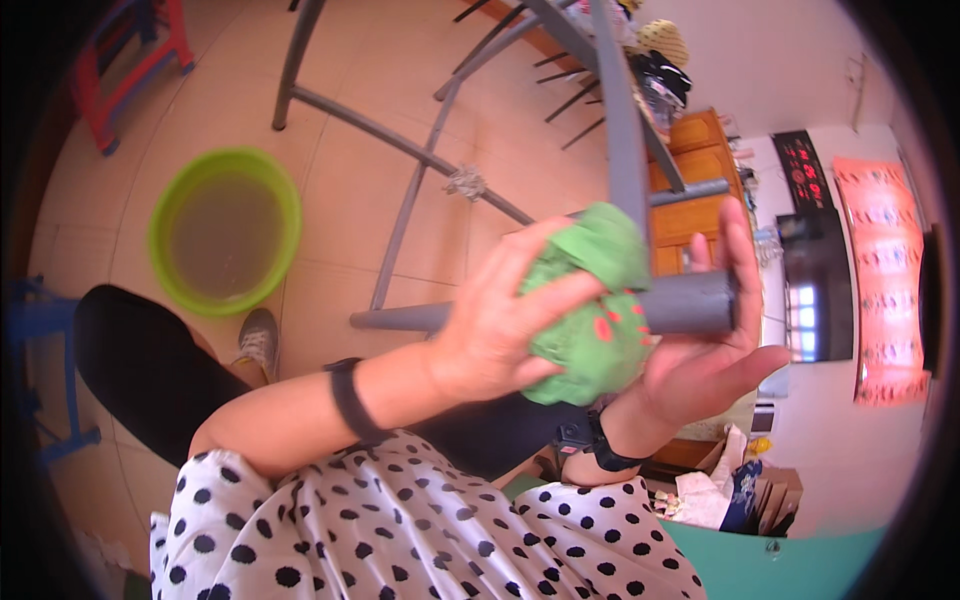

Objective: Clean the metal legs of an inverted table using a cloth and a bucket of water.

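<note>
My left hand (491, 319) grips a bunched green cloth (589, 375) with red spots and presses it around a thick grey metal tube (686, 300). The tube belongs to a grey metal frame (360, 121) of legs and crossbars, which lies tilted in front of me. Palm up and fingers spread, my right hand (697, 360) is by the tube's round end. Its fingers reach past that end, and whether they touch it is hard to see. The cloth hides the middle of the tube. Pale string or fibre (466, 182) is bound around one thin crossbar.
A lime-green basin (292, 225) of murky water stands on the tiled floor (375, 45) at left. Beyond it is a red and blue plastic stool (135, 75); a blue stool (52, 322) is near my knee. At right are a wooden cabinet (694, 150) and a dark television (817, 270).
</note>
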Demonstrator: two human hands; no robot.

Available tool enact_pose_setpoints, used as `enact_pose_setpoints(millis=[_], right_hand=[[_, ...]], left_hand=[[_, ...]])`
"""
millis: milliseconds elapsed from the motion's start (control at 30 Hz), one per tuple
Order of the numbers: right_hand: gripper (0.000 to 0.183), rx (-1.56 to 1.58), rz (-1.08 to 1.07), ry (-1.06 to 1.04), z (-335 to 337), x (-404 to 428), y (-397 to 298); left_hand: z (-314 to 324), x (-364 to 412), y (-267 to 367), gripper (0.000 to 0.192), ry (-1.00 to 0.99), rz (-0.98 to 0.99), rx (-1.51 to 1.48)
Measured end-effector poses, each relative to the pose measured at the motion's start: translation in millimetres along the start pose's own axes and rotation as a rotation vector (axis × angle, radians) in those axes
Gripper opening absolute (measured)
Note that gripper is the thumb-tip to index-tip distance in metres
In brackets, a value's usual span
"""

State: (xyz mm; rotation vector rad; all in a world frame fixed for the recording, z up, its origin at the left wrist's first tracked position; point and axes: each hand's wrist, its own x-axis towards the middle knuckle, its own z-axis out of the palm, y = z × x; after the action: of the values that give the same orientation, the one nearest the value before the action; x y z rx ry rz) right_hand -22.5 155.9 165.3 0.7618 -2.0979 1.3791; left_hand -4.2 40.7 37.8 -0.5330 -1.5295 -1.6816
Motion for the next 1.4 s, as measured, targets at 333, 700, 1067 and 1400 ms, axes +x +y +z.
enact_pose_setpoints(millis=[333,700,1067,1400], right_hand=[[0.026,-0.119,-0.135,0.293,36.1,0.7,6.6],[0.026,-0.058,-0.073,0.408,42.3,-0.2,2.2],[0.026,-0.090,-0.047,0.366,35.6,-0.3,2.6],[0.039,-0.073,-0.084,0.385,34.5,1.8,7.0]], left_hand=[[-40.9,-150.6,-107.7,0.063,-0.151,-0.248,0.158],[-110.9,-262.6,-210.1,0.042,-0.144,-1.603,-0.119],[-70.4,-211.4,-167.4,0.035,0.009,-1.594,-0.264],[-57.2,-26.4,-47.5,0.042,-0.496,-0.773,-0.119]])
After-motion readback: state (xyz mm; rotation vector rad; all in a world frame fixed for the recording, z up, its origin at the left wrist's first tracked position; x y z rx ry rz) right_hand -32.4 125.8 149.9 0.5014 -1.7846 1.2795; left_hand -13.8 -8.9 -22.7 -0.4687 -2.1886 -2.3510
